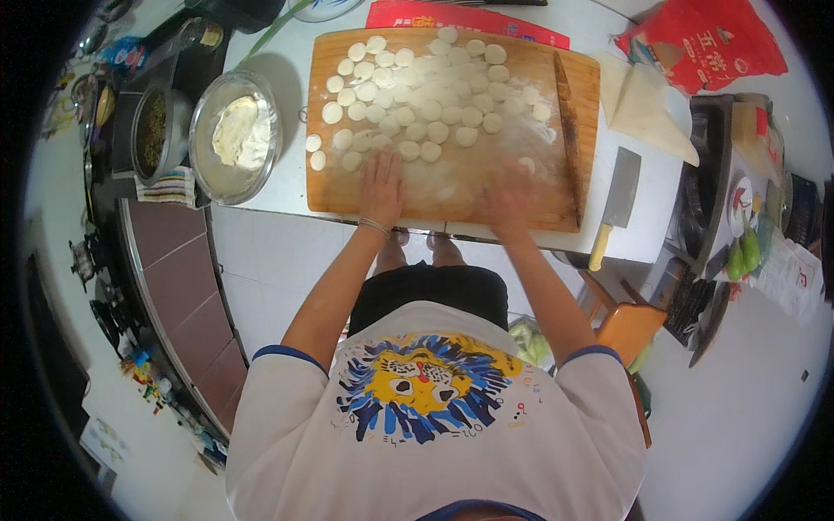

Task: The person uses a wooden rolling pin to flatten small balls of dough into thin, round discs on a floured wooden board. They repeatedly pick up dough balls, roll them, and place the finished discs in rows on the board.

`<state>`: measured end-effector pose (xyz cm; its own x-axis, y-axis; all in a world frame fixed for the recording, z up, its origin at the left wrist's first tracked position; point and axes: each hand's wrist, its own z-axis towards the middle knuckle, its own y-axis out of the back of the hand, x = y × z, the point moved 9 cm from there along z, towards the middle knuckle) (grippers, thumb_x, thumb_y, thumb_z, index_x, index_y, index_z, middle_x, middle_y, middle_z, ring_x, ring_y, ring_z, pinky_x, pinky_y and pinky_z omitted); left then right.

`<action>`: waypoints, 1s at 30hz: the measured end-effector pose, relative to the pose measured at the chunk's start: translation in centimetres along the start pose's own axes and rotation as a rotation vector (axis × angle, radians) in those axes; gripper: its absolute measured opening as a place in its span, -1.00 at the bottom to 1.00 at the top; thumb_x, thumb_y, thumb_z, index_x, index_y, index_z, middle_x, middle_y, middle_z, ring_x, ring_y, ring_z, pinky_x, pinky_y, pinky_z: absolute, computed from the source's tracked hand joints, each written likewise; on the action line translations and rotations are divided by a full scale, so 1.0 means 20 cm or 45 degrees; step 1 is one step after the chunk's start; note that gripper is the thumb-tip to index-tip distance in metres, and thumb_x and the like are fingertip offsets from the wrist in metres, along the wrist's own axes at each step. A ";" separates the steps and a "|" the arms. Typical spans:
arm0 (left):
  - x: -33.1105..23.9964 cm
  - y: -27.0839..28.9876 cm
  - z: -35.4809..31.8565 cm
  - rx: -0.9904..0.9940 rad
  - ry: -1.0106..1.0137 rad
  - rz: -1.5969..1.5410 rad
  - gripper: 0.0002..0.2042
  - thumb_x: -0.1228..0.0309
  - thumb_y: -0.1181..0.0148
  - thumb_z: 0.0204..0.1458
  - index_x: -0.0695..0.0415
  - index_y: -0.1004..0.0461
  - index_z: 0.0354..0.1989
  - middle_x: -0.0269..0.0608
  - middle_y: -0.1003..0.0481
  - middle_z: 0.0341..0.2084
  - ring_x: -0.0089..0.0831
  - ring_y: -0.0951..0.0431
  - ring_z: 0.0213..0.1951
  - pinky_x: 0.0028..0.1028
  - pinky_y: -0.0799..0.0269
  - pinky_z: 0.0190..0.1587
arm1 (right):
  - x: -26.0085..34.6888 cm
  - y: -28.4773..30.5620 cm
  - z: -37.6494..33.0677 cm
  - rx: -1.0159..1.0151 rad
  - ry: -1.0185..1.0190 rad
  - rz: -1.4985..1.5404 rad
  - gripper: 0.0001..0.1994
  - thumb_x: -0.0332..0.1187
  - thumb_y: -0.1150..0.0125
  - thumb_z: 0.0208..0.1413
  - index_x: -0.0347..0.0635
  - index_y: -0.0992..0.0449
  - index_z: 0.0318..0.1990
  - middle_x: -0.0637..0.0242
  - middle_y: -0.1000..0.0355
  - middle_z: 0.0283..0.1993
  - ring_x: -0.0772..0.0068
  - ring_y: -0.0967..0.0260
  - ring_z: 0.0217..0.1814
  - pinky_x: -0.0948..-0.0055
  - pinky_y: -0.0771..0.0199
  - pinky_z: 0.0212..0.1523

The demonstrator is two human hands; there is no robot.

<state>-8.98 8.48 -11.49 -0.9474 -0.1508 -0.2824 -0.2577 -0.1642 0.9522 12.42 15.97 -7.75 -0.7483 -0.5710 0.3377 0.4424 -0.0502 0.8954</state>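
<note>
Many small round dough pieces (430, 109) cover the floured wooden board (434, 193) in front of me. My left hand (380, 187) lies palm down at the near edge of the group, fingers stretched out, its fingertips at the nearest dough pieces. What lies under its palm is hidden. My right hand (509, 200) is over the near right part of the board, smeared by motion, so its fingers cannot be made out. Just beyond it sits a single dough piece (526, 163) amid loose flour.
Left of the board stands a clear bowl (201, 148) holding a dough lump (241, 132). A pot (178, 130) with dark contents is farther left. A cleaver (624, 187) with a yellow handle lies right of the board. A red bag (704, 48) stands at the back right.
</note>
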 end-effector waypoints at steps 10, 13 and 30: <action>-0.02 0.02 -0.07 -0.001 0.098 -0.266 -0.59 0.40 -0.28 -0.14 0.12 -0.47 -0.02 -0.08 -0.42 -0.14 -0.06 -0.47 -0.13 -0.20 -0.43 -0.09 | 0.31 -0.37 0.29 0.034 0.441 0.002 -0.57 -0.29 -0.23 -0.02 0.01 -0.45 0.08 0.17 -0.22 0.32 0.08 -0.05 0.42 -0.19 0.15 0.39; -0.07 0.06 -0.07 0.086 0.271 -0.285 -0.60 0.32 -0.30 -0.14 0.14 -0.48 -0.08 -0.08 -0.43 -0.14 -0.04 -0.47 -0.13 -0.15 -0.41 -0.08 | 0.21 -0.33 0.32 0.134 0.207 0.135 -0.56 -0.29 -0.23 -0.02 -0.01 -0.46 0.08 0.20 -0.25 0.28 0.04 -0.06 0.41 -0.21 0.18 0.39; -0.01 0.12 0.00 -0.299 0.052 -0.531 -0.33 0.21 -0.03 0.10 0.22 -0.02 0.36 0.12 -0.01 0.36 0.04 0.04 0.37 0.05 0.26 0.36 | -0.79 0.33 -0.09 -0.271 -0.670 -0.380 -0.66 -0.34 -0.21 0.07 -0.22 -0.41 0.00 0.10 -0.43 -0.21 -0.04 -0.42 -0.21 0.08 -0.39 -0.24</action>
<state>-9.45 8.18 -9.23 -0.7631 -0.0625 -0.6433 -0.5596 -0.4340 0.7060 28.12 23.19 -7.75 -0.9731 -0.0312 0.2283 0.2253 -0.3375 0.9140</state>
